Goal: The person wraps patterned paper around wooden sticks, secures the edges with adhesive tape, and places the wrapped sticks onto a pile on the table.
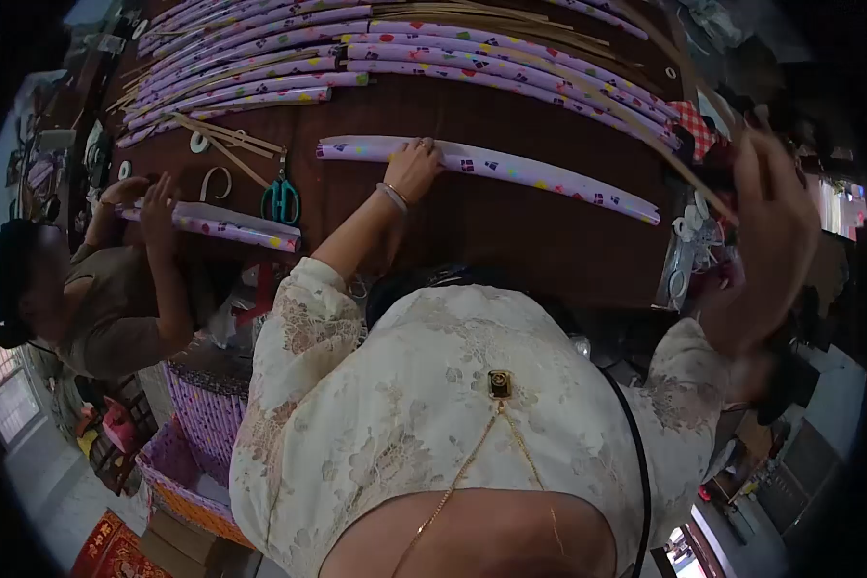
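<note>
Desk [510,260]: brown surface, with patterned lilac rolls [250,48] massed along its far side and teal-handled scissors [281,202] at left. One separate roll [549,180] lies across the middle; the left hand [416,166] rests on it, clamping not determinable. Right hand [775,207], well apart from the left, is raised at the right edge, blurred; whether it grips the pale strip [700,187] beside it cannot be told. Room: co-worker [116,332] at left, purple basket [202,414] near left
</note>
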{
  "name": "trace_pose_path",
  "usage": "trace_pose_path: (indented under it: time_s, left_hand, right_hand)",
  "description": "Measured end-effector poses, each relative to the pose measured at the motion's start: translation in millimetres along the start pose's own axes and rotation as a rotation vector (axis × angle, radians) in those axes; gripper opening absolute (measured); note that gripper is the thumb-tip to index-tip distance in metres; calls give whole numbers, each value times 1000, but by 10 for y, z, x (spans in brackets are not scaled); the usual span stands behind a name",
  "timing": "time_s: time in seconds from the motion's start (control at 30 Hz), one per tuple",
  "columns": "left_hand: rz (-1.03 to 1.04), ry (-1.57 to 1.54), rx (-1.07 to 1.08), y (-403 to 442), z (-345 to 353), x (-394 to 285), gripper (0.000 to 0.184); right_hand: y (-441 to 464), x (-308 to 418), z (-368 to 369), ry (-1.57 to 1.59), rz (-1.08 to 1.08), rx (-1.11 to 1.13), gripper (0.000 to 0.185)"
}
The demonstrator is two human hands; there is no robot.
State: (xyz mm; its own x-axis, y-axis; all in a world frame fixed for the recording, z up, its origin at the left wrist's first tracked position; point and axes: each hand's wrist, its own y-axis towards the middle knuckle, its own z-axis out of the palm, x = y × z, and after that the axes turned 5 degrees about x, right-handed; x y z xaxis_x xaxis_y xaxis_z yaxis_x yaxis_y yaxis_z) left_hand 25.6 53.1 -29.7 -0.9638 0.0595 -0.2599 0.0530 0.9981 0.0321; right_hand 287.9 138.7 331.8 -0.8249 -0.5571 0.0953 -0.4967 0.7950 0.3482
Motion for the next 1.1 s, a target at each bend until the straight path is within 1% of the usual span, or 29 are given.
trace_pose_path:
  time_s: [0.03, 0.1, 0.17, 0.2, 0.27, 0.3, 0.33, 0.37, 0.43, 0.47, 0.5, 0.53, 0.57, 0.63, 0.67, 0.7, 0.73, 0.77, 0.8, 0.87, 0.93, 1.0, 1.07, 1.1]
  left_hand:
    - [22, -7, -52, 2, 12, 15, 25]
    - [33, -24, -40, 14, -105, -11, 24]
    - [39, -41, -30, 24, -141, -23, 23]
    - [21, -45, -39, 33, -128, -19, 21]
    - [3, -48, -47, 56, -96, 24, 18]
    - [6, -128, -122, 54, -51, 62, 18]
    - [9, -210, -197, 61, -16, 80, 18]
    - [13, -216, -196, 82, -7, 81, 18]
    - [-131, -405, -128, 106, -15, 81, 18]
    - [-131, -407, -129, 121, -10, 78, 18]
    - [-221, -452, -156, 133, 4, 61, 19]
    - [-314, -496, -184, 145, 9, 49, 20]
    - [-319, -496, -188, 158, -7, 52, 20]
    - [-342, -433, -218, 150, -28, 34, 19]
    - [-351, -433, -221, 154, 26, 60, 19]
    - [-304, -453, -222, 177, 128, 120, 20]
    - [-258, -473, -221, 191, 148, 150, 20]
    - [-269, -470, -221, 205, 170, 172, 20]
    - [-259, -492, -241, 218, 195, 184, 19]
    - [-250, -517, -258, 231, 188, 213, 19]
    - [-261, -534, -328, 238, 190, 192, 17]
    - [-240, -581, -297, 215, 29, 179, 15]
    - [-222, -623, -268, 176, -127, 201, 14]
    - [-223, -728, -282, 157, -180, 217, 16]
  right_hand:
    - [-174, 27, -145, 53, 26, 111, 13]
    - [-453, -64, -392, 174, -329, 381, 8]
    - [-495, -139, -608, 400, -445, 830, 8]
    - [-529, -194, -585, 401, -443, 833, 8]
    - [-594, -217, -476, 500, -573, 958, 10]
    - [-546, -191, -370, 668, -442, 1074, 15]
    - [-529, -191, -214, 706, -446, 1114, 13]
    - [-535, -205, -9, 744, -450, 1154, 12]
    - [-471, -180, 465, 877, -287, 1307, 12]
    - [-500, -210, 789, 886, -402, 1211, 12]
    - [-558, -241, 1130, 893, -517, 1114, 12]
    - [-590, -233, 1412, 935, -410, 1216, 12]
    - [-616, -219, 1692, 974, -300, 1316, 12]
    - [-738, -265, 2318, 910, -459, 1111, 14]
    - [-778, -237, 2445, 937, -221, 1191, 15]
    - [-815, -245, 2600, 937, -229, 1199, 15]
    - [-826, -215, 2708, 899, -215, 1162, 16]
    - [-834, -207, 2797, 863, -200, 1123, 16]
    - [-845, -222, 2866, 868, -206, 1131, 16]
    - [-810, -196, 2866, 877, -41, 1202, 16]
    - [-798, -193, 2863, 895, -35, 1187, 14]
    - [-820, -189, 2905, 940, -36, 1116, 14]
    - [-833, -225, 2995, 962, -18, 1127, 15]
    - [-836, -250, 3040, 982, -6, 1129, 15]
